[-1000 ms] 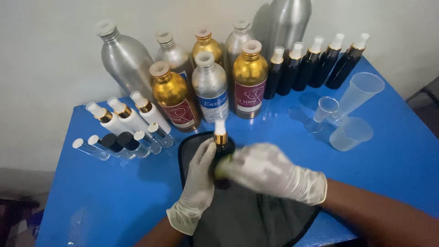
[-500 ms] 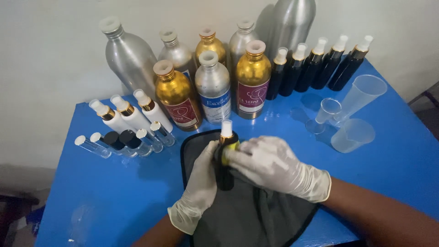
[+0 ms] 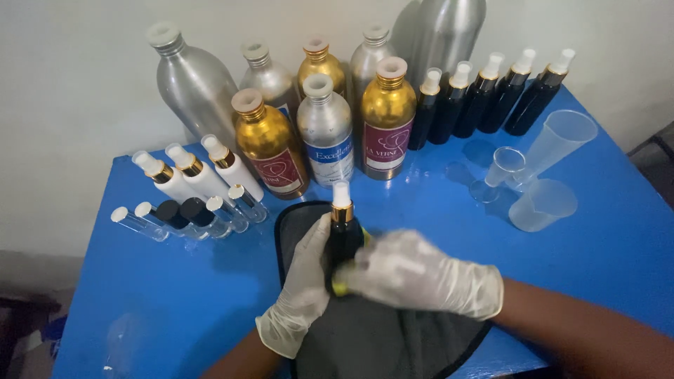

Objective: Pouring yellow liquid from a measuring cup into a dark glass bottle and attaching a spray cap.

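Observation:
My left hand (image 3: 303, 284), in a white glove, grips a small black spray bottle (image 3: 343, 235) with a gold collar and white cap, holding it upright over a dark grey cloth (image 3: 379, 337). My right hand (image 3: 414, 274), also gloved, presses against the bottle's lower side with a yellow-green bit showing at its fingertips. The bottle's base is hidden by my fingers.
Large silver and gold metal bottles (image 3: 326, 137) stand at the back of the blue table (image 3: 175, 302). A row of black spray bottles (image 3: 484, 98) leans at the back right, clear plastic cups (image 3: 540, 203) sit right, and white bottles (image 3: 203, 175) and small vials (image 3: 175, 217) lie left.
My right hand has shifted slightly along the bottle's side while the left keeps the bottle upright. The view has moved a little.

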